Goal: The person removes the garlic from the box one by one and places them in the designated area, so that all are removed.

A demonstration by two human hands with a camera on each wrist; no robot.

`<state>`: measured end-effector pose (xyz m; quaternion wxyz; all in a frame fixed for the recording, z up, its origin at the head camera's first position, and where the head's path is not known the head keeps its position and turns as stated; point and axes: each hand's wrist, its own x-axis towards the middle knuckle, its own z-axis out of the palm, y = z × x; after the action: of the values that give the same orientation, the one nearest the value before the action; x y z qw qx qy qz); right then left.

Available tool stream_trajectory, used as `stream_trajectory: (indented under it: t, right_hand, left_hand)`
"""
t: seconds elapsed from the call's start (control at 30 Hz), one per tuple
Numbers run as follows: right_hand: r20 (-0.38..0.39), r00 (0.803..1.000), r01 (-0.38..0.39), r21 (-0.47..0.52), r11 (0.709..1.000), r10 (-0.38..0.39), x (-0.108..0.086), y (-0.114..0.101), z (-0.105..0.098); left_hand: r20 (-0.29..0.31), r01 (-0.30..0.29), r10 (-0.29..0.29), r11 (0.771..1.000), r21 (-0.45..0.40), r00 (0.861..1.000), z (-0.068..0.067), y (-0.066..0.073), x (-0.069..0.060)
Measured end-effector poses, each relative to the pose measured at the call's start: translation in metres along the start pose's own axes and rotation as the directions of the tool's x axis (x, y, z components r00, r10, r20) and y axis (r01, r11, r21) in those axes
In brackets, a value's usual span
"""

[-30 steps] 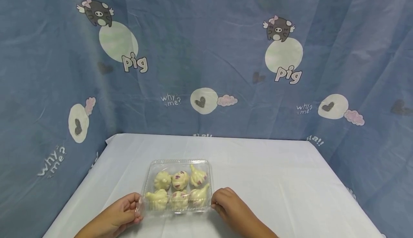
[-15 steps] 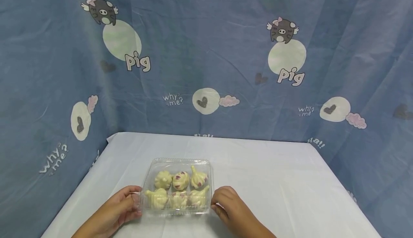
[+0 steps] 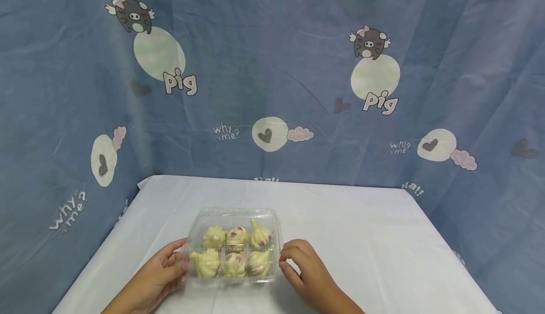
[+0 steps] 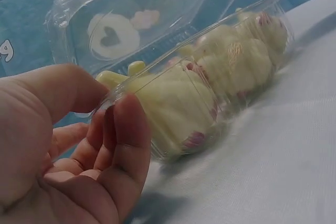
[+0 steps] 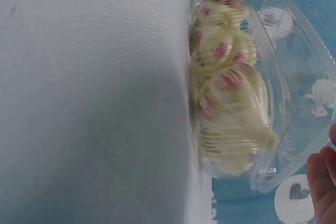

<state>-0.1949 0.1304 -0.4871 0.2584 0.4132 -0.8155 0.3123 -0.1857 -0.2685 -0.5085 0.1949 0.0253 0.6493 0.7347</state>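
Observation:
A clear plastic container [image 3: 213, 281] holds several pale yellow, garlic-shaped pieces with purple marks [image 3: 233, 264], set in two rows. My left hand [image 3: 149, 276] grips its left side; in the left wrist view the left hand [image 4: 79, 140] pinches the rim between thumb and fingers. The hinged lid [image 4: 157, 3] stands partly raised over the base. At the container's right side, my right hand [image 3: 308, 271] pinches the lid's edge with thumb and fingers. The right wrist view shows only some fingertips of the right hand [image 5: 324, 177] by the lid [image 5: 304, 93].
A white cloth [image 3: 362, 238] covers the table under the container. Behind it and at both sides hangs a blue curtain [image 3: 306, 91] printed with pigs, hearts and words. More white cloth extends to the right of my right hand.
The lid's front edge has shifted up and away over the pieces. My left hand sits a little higher on the left side, and my right thumb and fingers look more spread.

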Motion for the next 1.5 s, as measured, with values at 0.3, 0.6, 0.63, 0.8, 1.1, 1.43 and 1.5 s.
stream_trajectory:
  t: [0.3,0.6,0.63,0.8,1.1,1.43,1.5]
  right_hand:
    - [-0.078,0.992,-0.084,0.156,0.984,0.097,0.002,-0.001,0.007]
    - [-0.053,0.965,-0.203,0.471,0.858,0.257,0.019,0.004,0.002]
    - [-0.053,0.962,-0.206,0.498,0.842,0.267,0.022,0.005,0.002]
    - [-0.031,0.939,-0.253,0.61,0.751,0.342,0.036,0.011,0.002]
    - [0.085,0.876,-0.324,0.834,0.448,0.476,0.052,0.031,0.01]
    - [0.2,0.879,-0.316,0.924,0.215,0.433,0.059,0.062,0.021]
    - [0.227,0.883,-0.319,0.933,0.17,0.411,0.059,0.067,0.023]
  left_hand:
    - [0.107,-0.047,0.058,0.993,-0.105,0.993,-0.006,-0.005,-0.004]
    - [0.14,-0.059,0.079,0.988,-0.141,0.987,-0.006,-0.005,-0.001]
    - [0.138,-0.059,0.079,0.988,-0.143,0.987,-0.005,-0.005,-0.001]
    - [0.132,-0.052,0.075,0.985,-0.167,0.988,-0.004,-0.004,0.0]
    - [0.158,-0.037,0.065,0.985,-0.169,0.985,-0.006,-0.007,-0.003]
    - [0.164,-0.05,0.077,0.985,-0.163,0.983,-0.005,-0.006,-0.001]
    - [0.157,-0.049,0.073,0.987,-0.155,0.985,-0.006,-0.006,-0.001]
